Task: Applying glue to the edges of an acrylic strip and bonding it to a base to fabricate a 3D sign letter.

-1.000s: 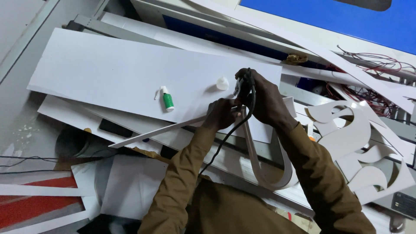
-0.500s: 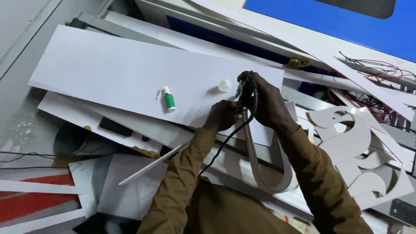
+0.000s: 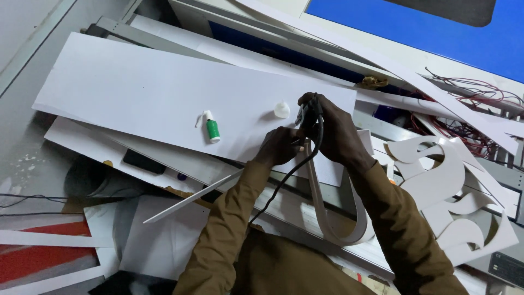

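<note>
My right hand (image 3: pixel 334 131) grips a small dark hand tool (image 3: pixel 303 116) whose black cable (image 3: pixel 284 180) runs down toward my body. My left hand (image 3: pixel 279 146) is closed on the upper end of a curved white strip (image 3: pixel 333 218) that loops down and to the right. Both hands meet over a long white sheet (image 3: pixel 142 93). A thin white strip (image 3: pixel 191 202) pokes out to the left below my left forearm. A small green and white bottle (image 3: pixel 212 130) lies on the sheet, left of my hands, and a white cap (image 3: pixel 281 110) sits just above my left hand.
White cut-out shapes (image 3: pixel 453 186) lie to the right. Red and dark wires (image 3: pixel 469 104) tangle at the far right under a blue panel (image 3: pixel 415 27). More white sheets are stacked below, with a black flat object (image 3: pixel 144 161) on one. Red and white pieces (image 3: pixel 38 257) lie bottom left.
The view has shifted slightly. The thin white strip under my left forearm has swung lower, its tip now pointing down left. My hands stay together at the curved strip's end.
</note>
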